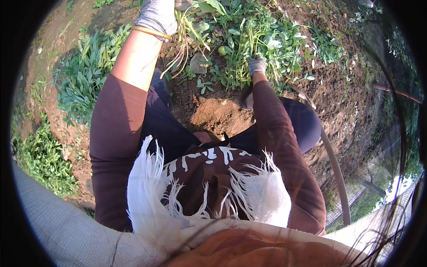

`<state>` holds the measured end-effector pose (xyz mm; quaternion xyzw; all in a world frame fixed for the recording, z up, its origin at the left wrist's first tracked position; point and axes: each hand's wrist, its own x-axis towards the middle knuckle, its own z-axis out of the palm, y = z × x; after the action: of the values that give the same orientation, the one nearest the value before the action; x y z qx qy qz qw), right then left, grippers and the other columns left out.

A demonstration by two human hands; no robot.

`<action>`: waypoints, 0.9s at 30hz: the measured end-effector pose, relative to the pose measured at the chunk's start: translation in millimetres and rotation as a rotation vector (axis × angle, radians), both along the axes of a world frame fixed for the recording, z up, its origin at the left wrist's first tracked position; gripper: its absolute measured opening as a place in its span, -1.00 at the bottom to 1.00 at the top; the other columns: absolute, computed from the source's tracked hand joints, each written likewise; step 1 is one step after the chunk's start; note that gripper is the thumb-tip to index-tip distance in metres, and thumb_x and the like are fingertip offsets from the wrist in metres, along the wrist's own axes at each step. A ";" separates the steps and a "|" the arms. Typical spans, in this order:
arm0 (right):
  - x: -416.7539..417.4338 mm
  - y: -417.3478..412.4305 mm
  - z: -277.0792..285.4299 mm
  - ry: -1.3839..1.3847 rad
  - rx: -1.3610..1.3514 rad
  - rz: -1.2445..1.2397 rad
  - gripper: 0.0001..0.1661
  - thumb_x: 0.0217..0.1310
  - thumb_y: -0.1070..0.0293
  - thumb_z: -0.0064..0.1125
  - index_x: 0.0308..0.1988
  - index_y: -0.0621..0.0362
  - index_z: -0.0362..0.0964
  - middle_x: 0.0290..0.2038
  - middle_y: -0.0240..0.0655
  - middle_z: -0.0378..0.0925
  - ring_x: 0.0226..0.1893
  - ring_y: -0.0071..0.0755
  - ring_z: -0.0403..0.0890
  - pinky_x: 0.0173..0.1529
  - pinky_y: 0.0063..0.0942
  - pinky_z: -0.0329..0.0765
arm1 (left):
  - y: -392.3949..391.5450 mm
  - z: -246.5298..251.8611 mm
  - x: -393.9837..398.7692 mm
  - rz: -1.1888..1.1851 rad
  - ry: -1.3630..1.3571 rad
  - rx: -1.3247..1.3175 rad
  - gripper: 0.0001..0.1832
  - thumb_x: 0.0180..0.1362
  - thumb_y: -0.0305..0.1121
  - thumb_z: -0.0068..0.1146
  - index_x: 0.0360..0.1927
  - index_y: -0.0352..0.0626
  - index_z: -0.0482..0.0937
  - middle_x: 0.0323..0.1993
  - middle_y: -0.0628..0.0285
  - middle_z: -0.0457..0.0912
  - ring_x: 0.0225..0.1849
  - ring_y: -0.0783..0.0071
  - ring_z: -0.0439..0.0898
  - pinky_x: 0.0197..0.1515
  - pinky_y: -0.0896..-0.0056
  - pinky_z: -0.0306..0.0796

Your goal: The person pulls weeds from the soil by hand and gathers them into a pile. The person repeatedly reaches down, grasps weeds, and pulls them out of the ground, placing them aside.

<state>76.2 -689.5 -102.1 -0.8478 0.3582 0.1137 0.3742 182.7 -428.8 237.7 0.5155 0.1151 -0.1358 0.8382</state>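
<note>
My left hand (pixel 159 15), in a grey-and-white knit glove, is at the top edge and partly cut off by it. It grips a bunch of uprooted leafy plants (pixel 182 31), whose pale roots hang down over the soil. Lower and to the right, my right hand (pixel 257 65) wears a grey glove and reaches into a dense heap of green leafy plants (pixel 273 43). Stems converge at its fingers, which are closed around them; leaves hide part of the fingertips. A small round green fruit (pixel 222 50) lies left of that hand.
Bare brown soil (pixel 220 115) shows between my shoes. More leafy plants (pixel 83 73) lie to the left, with another green clump (pixel 46 160) lower down. A long wooden handle (pixel 333 163) runs past my right knee. A thin reddish rod (pixel 398 92) is at the far right.
</note>
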 end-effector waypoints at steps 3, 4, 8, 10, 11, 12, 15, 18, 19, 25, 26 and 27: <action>-10.0 -59.9 41.4 -0.060 -0.119 -0.139 -0.63 0.03 0.14 0.19 -0.18 0.11 0.55 -0.33 -0.09 0.62 -0.30 -0.04 0.62 -0.12 -0.26 0.50 | -18.1 -3.6 6.5 -0.089 -0.042 -0.082 -0.79 0.31 -0.16 -0.04 -0.22 -0.02 0.54 -0.51 0.48 0.50 -0.60 0.71 0.38 -0.58 0.73 0.23; -13.1 -61.7 66.6 -0.060 -0.196 -0.068 -0.64 0.07 0.17 0.11 -0.17 0.14 0.54 -0.28 -0.02 0.61 -0.23 0.05 0.61 -0.08 -0.22 0.51 | -8.8 -14.4 15.1 -0.135 -0.051 -0.130 -0.80 0.31 -0.16 -0.04 -0.24 -0.01 0.53 -0.52 0.48 0.50 -0.61 0.71 0.38 -0.59 0.73 0.22; -1.1 -94.7 136.7 -0.042 -0.461 -0.022 -0.61 0.12 0.21 0.01 -0.15 0.24 0.51 -0.22 0.05 0.60 -0.19 0.06 0.61 -0.07 -0.20 0.51 | -7.8 -20.8 15.7 -0.186 -0.081 -0.221 -0.79 0.31 -0.13 -0.04 -0.34 0.04 0.52 -0.61 0.52 0.39 -0.69 0.74 0.24 -0.66 0.70 0.10; -1.4 -129.3 168.4 -0.201 -0.301 -0.004 -0.61 0.12 0.20 0.06 -0.15 0.24 0.52 -0.31 -0.02 0.63 -0.28 -0.03 0.64 -0.10 -0.26 0.52 | -13.2 -16.6 9.6 -0.260 -0.124 -0.284 -0.79 0.31 -0.12 -0.03 -0.30 0.04 0.54 -0.64 0.56 0.32 -0.71 0.78 0.15 -0.68 0.72 0.02; -2.4 -156.0 176.8 -0.300 -0.091 -0.088 -0.65 0.17 0.23 0.09 -0.15 0.26 0.51 -0.40 -0.14 0.64 -0.49 -0.28 0.61 -0.29 -0.37 0.52 | -20.3 -9.3 3.1 -0.284 -0.141 -0.291 -0.79 0.31 -0.12 -0.03 -0.27 0.04 0.54 -0.63 0.57 0.33 -0.71 0.80 0.15 -0.68 0.73 0.01; 0.8 -149.9 196.9 -0.371 0.033 -0.093 -0.68 0.21 0.26 0.08 -0.15 0.27 0.49 -0.42 -0.20 0.64 -0.57 -0.40 0.53 -0.40 -0.43 0.47 | -18.5 3.2 -5.9 -0.281 -0.159 -0.269 -0.79 0.31 -0.12 -0.03 -0.24 0.05 0.55 -0.62 0.58 0.34 -0.71 0.81 0.15 -0.68 0.74 0.00; 5.0 -119.6 287.5 -0.590 0.295 -0.138 -0.78 0.30 0.34 0.03 -0.17 0.27 0.44 -0.44 -0.31 0.60 -0.71 -0.63 0.36 -0.62 -0.60 0.31 | -13.8 32.7 -22.6 -0.240 -0.261 -0.228 -0.82 0.30 -0.15 -0.01 -0.14 0.10 0.55 -0.55 0.60 0.39 -0.68 0.84 0.17 -0.69 0.78 0.03; -8.0 -113.9 330.9 -0.780 0.524 -0.167 -0.82 0.30 0.34 0.05 -0.18 0.22 0.44 -0.46 -0.30 0.58 -0.68 -0.61 0.41 -0.59 -0.61 0.42 | -6.6 14.2 -15.4 -0.254 -0.169 -0.241 -0.78 0.28 -0.13 0.03 -0.07 0.11 0.54 -0.50 0.61 0.42 -0.63 0.86 0.21 -0.69 0.78 0.06; -14.6 -112.2 337.7 -0.828 0.590 -0.139 -0.81 0.30 0.34 0.06 -0.18 0.22 0.44 -0.47 -0.31 0.57 -0.68 -0.61 0.42 -0.58 -0.61 0.44 | -10.9 24.6 -22.8 -0.221 -0.273 -0.229 -0.77 0.28 -0.12 0.04 -0.07 0.10 0.54 -0.50 0.61 0.42 -0.63 0.85 0.22 -0.69 0.76 0.07; -23.7 -117.4 319.2 -0.766 0.900 -0.246 -0.86 0.34 0.35 -0.03 -0.21 0.18 0.36 -0.45 -0.26 0.52 -0.62 -0.49 0.40 -0.51 -0.51 0.41 | -6.3 -16.4 -1.9 -0.327 -0.161 -0.165 -0.68 0.32 -0.12 -0.03 -0.02 -0.07 0.55 -0.42 0.54 0.47 -0.54 0.82 0.33 -0.58 0.75 0.19; -21.2 -115.8 321.5 -0.764 0.929 -0.231 -0.85 0.35 0.35 -0.04 -0.20 0.19 0.36 -0.44 -0.26 0.53 -0.61 -0.49 0.40 -0.50 -0.51 0.43 | -3.2 -26.6 4.3 -0.338 -0.169 -0.131 -0.64 0.34 -0.13 -0.06 0.00 -0.16 0.54 -0.47 0.57 0.41 -0.57 0.84 0.29 -0.58 0.78 0.12; -18.8 -113.0 322.6 -0.763 0.957 -0.217 -0.84 0.35 0.35 -0.05 -0.18 0.19 0.37 -0.43 -0.27 0.53 -0.60 -0.49 0.41 -0.48 -0.52 0.44 | -2.4 -31.6 7.8 -0.351 -0.177 -0.098 -0.59 0.36 -0.13 -0.10 0.02 -0.26 0.53 -0.52 0.60 0.35 -0.59 0.86 0.25 -0.57 0.81 0.06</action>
<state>57.4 -802.5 220.5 -0.5258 0.1928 -0.0879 0.8238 190.5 -431.1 206.2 0.4962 -0.0575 -0.2393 0.8326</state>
